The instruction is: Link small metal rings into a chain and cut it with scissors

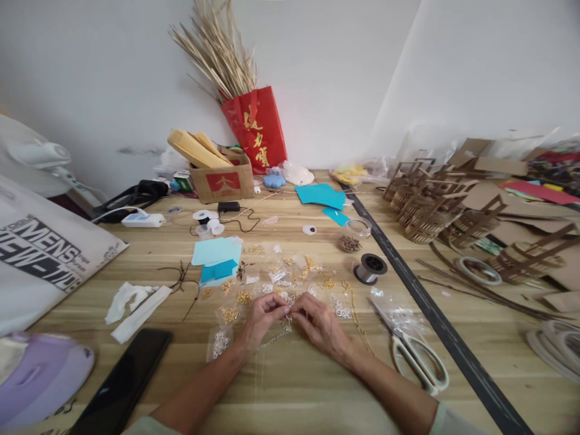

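Just beside left grip (pixel 265 314): silver chain (pixel 276 338).

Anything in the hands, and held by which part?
Can't tell: left hand and right hand meet, fingertips pinched, any held piece too small to identify. Thin silver-coloured chain just below; grip on it unclear.

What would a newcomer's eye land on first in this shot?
Likely the red bag against the wall at the back, with dry pale stalks fanning out of its top. Next, the bright blue sheets toward the back of the wooden table, and the cluster of small brown woven baskets at the right. Nearer, both hands meet at front centre, among little bags of gold and silver bits.
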{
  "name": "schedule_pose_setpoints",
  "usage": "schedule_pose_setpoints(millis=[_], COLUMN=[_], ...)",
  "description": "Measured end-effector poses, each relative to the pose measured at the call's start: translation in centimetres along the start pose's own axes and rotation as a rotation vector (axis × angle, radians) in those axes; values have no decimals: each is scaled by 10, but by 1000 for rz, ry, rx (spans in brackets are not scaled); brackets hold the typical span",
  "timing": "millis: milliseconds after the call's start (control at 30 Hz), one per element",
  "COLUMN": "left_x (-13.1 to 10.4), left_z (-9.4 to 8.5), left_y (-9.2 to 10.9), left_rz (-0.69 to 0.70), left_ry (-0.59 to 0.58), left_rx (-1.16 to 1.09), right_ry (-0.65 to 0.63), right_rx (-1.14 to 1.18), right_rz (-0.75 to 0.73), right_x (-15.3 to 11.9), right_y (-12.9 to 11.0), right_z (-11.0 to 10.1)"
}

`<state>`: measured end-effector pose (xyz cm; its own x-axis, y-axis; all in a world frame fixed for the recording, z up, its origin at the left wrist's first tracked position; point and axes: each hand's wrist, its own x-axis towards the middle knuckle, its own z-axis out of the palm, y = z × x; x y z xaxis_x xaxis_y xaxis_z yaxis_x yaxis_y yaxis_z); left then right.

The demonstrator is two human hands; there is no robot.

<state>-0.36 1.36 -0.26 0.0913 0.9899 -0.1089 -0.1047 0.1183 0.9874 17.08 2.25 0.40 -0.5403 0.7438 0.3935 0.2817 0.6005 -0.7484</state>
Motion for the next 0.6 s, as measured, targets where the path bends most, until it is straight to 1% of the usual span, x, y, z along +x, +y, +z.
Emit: schedule_pose_setpoints(millis=[200,300,600], left_x=[1,1,2], left_z=[0,1,0], left_y=[0,1,1], left_rz=[-9,-8,-14], left_ry=[11,17,11], left_rx=[15,27,26], right_ry=[40,37,24], right_rx=[-16,-14,-13], right_rz=[-49,-64,-35], right_x=[-1,0,-2], right_y=[6,7,7], right_z=[4,5,6])
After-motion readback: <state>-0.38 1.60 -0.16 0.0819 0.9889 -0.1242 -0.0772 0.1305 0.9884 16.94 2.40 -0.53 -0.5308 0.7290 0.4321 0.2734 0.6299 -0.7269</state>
